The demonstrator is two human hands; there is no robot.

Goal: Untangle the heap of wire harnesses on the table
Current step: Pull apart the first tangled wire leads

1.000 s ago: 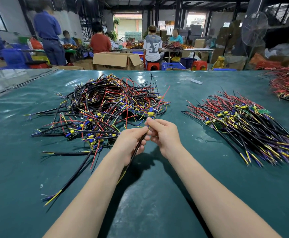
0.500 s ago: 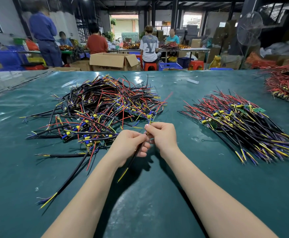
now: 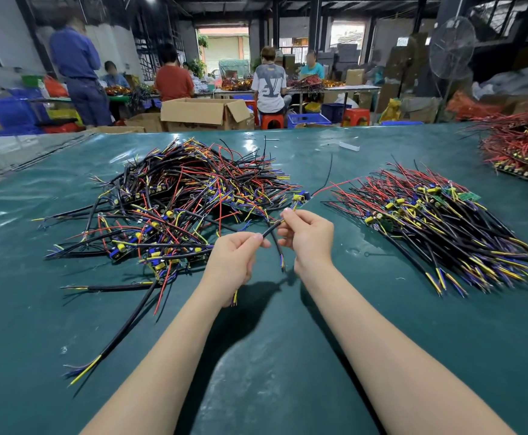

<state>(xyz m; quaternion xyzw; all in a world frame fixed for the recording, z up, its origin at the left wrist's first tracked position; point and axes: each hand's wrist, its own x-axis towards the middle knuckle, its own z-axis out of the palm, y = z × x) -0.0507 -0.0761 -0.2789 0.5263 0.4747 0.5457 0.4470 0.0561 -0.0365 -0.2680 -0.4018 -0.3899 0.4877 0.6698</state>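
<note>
HARNESS BY HARNESS: Over the middle of the dark green vinyl-covered table [image 3: 256, 356], we hold one black-sheathed wire harness with yellow and blue leads [image 3: 271, 229] taut between two hands. Our left hand [image 3: 234, 259] curls round the sheath, pinching it between thumb and forefinger. Our right hand [image 3: 308, 237] pinches the upper end, where the coloured leads emerge. The harness's small board with a yellow capacitor [image 3: 299, 197] sits at the right fringe of the tangled heap of black, red, yellow and blue harnesses [image 3: 178, 199], which sprawls toward the table's left edge. A combed pile of straightened harnesses [image 3: 438, 227] lies toward the right edge.

We judge the pull should be slow and along the cable's own line, the right hand teasing the board and its thin red lead [image 3: 335, 184] free. A snatch could drag neighbours along or strain a joint. A second black cable end [image 3: 279, 254] dangles between our hands and may need parting first.
</note>
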